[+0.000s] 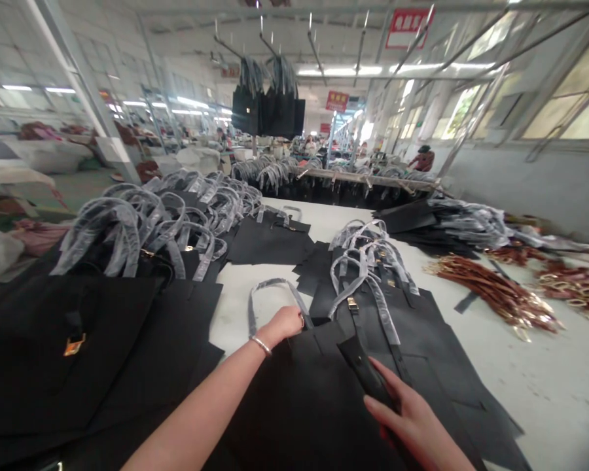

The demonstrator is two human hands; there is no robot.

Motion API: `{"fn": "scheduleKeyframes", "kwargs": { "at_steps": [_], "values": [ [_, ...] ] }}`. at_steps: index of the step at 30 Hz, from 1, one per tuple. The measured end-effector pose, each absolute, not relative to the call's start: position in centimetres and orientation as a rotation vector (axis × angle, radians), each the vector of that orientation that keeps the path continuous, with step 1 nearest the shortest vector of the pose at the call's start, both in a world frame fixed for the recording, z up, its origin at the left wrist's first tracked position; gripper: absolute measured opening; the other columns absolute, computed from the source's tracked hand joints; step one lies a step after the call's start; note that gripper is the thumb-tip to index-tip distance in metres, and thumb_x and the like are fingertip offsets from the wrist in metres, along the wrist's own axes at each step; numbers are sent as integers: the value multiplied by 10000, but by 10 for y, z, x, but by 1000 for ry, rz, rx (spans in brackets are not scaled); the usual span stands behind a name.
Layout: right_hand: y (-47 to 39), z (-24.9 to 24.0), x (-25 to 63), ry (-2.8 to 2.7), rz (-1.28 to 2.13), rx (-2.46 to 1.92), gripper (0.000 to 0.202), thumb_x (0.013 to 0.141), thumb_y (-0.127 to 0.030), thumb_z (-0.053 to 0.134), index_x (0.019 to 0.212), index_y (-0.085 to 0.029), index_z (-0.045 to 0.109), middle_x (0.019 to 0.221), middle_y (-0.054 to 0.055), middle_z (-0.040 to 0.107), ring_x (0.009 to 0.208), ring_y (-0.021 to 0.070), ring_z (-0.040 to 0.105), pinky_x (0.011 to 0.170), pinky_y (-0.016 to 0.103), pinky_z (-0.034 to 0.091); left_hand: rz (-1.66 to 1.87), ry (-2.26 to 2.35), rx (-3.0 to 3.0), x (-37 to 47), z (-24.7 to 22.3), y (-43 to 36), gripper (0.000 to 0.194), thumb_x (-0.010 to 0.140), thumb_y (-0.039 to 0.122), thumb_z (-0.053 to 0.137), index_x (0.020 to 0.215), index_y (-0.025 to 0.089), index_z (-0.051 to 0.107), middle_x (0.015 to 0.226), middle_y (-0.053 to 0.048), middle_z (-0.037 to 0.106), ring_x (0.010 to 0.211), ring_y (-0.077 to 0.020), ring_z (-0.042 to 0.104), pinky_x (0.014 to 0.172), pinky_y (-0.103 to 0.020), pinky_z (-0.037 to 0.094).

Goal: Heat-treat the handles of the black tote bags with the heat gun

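A black bag panel [314,399] lies in front of me, with a plastic-wrapped handle [253,307] looping up from its far edge. My left hand [285,322], a metal bracelet at its wrist, is closed at that edge beside the handle; its fingertips are partly hidden. Between the thumb and fingers of my right hand [405,409] is a black strap [360,366], slanting over the panel's right side. Just beyond it, a stack of black bag panels [422,340] carries wrapped handles [368,261] and a gold buckle [352,304].
More black panels with wrapped handles [132,222] are piled on the left, one showing a gold clasp [73,345]. Brown straps with gold hardware [495,291] lie at right on the white table [544,366]. Black bags [269,114] hang from a rack overhead. A person [423,159] stands far back.
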State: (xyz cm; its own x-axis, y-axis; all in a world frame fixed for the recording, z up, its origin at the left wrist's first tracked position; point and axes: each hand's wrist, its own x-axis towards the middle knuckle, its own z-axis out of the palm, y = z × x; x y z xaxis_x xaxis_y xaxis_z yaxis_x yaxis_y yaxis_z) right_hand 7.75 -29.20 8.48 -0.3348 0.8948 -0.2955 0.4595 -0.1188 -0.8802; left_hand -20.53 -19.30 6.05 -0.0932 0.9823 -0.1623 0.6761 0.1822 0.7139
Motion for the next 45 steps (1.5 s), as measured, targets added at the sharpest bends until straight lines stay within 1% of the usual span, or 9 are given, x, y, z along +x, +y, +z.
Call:
{"fn": "scheduleKeyframes", "kwargs": {
  "at_steps": [6, 11, 15, 22, 26, 32, 37, 42, 45],
  "values": [
    [-292, 96, 57, -1846, 1421, -1472, 753, 792, -393, 605, 1451, -157, 328, 779, 6, 692, 540, 186, 624, 522, 286, 511, 566, 2053, 1747, -232, 91, -220, 323, 782, 32, 437, 991, 129, 663, 1046, -151, 674, 1056, -261, 595, 952, -352, 389],
    [-295, 101, 51, -1914, 1432, -1436, 752, 797, -392, 591, 1459, -153, 326, 827, 24, 711, 561, 195, 630, 547, 293, 513, 685, 2207, 1690, -240, 97, -250, 313, 810, 87, 424, 1060, 129, 609, 1011, -151, 676, 1000, -275, 628, 906, -385, 431],
    [-298, 103, 52, -1923, 1440, -1408, 751, 803, -390, 594, 1469, -174, 321, 732, 3, 693, 580, 206, 627, 557, 294, 509, 1200, 1677, 1344, -228, 85, -268, 387, 835, 138, 428, 1221, 145, 454, 940, -87, 691, 847, -196, 677, 782, -307, 495],
    [-298, 123, 49, -1863, 1537, -1328, 754, 795, -352, 618, 1471, -192, 324, 781, 15, 702, 573, 186, 616, 551, 286, 504, 1238, 1199, 1037, -196, 74, -277, 352, 795, 330, 595, 1066, 129, 492, 870, -95, 696, 793, -195, 673, 707, -293, 495],
    [-291, 125, 41, -1828, 1667, -1279, 727, 796, -342, 627, 1451, -183, 354, 781, 11, 692, 526, 148, 588, 501, 252, 473, 1154, 1136, 1066, -189, 73, -277, 355, 765, 295, 619, 1065, 123, 543, 777, -35, 660, 701, -151, 631, 639, -259, 481],
    [-279, 121, 36, -1671, 1636, -1275, 763, 795, -405, 638, 1447, -152, 332, 602, -48, 597, 491, 139, 554, 476, 242, 456, 1079, 1089, 980, -185, 76, -274, 335, 774, 242, 592, 1076, 98, 607, 932, -111, 680, 779, -177, 655, 620, -238, 468],
    [-283, 118, 39, -1679, 1809, -1236, 751, 787, -400, 657, 1434, -165, 355, 633, -40, 612, 487, 136, 560, 457, 239, 444, 1030, 1011, 980, -188, 76, -271, 295, 747, 160, 555, 1017, 104, 661, 900, -84, 685, 734, -146, 632, 600, -206, 448],
    [-278, 114, 35, -1639, 1600, -1278, 777, 791, -416, 645, 1443, -148, 318, 607, -51, 596, 480, 141, 554, 457, 253, 459, 967, 1121, 1082, -188, 70, -268, 402, 809, 149, 492, 1190, 157, 622, 1049, -98, 671, 805, -169, 647, 652, -249, 470],
    [-275, 115, 43, -1635, 1532, -1313, 783, 803, -429, 631, 1445, -129, 298, 589, -49, 597, 478, 143, 548, 469, 262, 465, 966, 1379, 1496, -184, 64, -264, 350, 811, 82, 469, 1058, 179, 696, 1064, -84, 665, 907, -189, 621, 820, -322, 469]
  ]
}}
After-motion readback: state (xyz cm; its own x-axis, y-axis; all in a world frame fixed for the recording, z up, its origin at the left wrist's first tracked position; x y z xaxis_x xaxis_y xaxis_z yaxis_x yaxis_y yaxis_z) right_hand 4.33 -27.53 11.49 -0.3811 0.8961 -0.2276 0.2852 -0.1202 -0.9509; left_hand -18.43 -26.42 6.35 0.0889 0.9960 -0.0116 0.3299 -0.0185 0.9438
